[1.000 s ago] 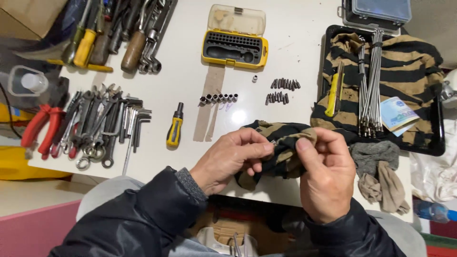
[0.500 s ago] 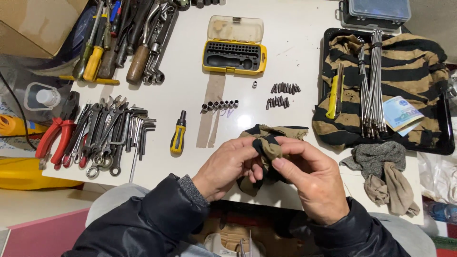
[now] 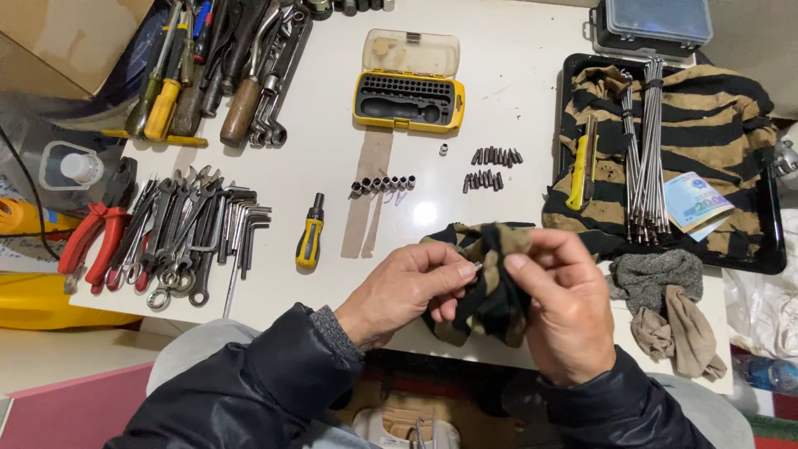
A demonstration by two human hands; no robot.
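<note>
Striped rag, bunched at the near table edge, wraps a small metal bit. Left hand pinches the bit's end while right hand clamps cloth around it, seemingly for wiping. Other bits lie in rows farther off.

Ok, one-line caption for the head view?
Left hand pinches a small metal bit against a black-and-tan striped cloth held by the right hand, above a white table of tools.

White worktable — evenly lit, one glare patch near centre. Pink floor strip at eight o'clock (cardboard box at eleven).
</note>
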